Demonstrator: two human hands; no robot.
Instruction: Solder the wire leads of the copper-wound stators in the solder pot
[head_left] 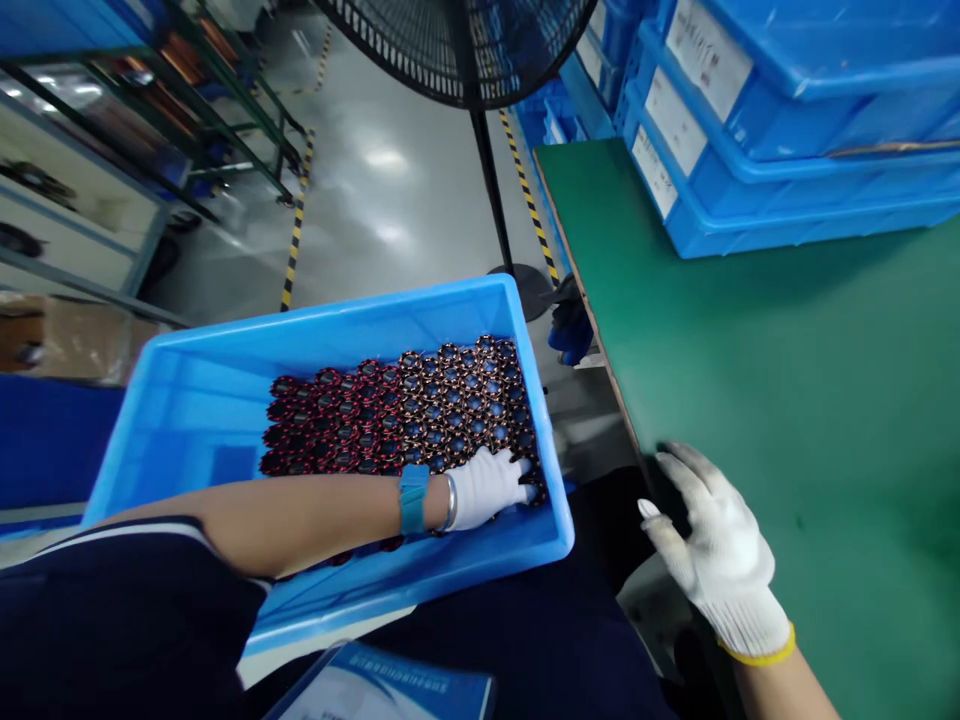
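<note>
My left hand [487,488], in a white glove, reaches down into a blue plastic bin [202,400]. Its fingers close around a toroidal coil [537,484] at the near right end of the packed rows; the fingers partly cover that coil. Wire-wound toroidal coils [450,400] stand in tight rows, reddish ones [330,420] towards the left and copper-coloured ones towards the right. Over the edge of the green table, my right hand [712,545] is open, also white-gloved, with fingers apart and nothing in them.
Stacked blue crates [787,180] with paper labels stand on the green table [787,370] at its far side. A black fan [465,50] on a pole stands beyond the bin. Racks [225,110] line the left, and a cardboard box [82,340] lies left of the bin.
</note>
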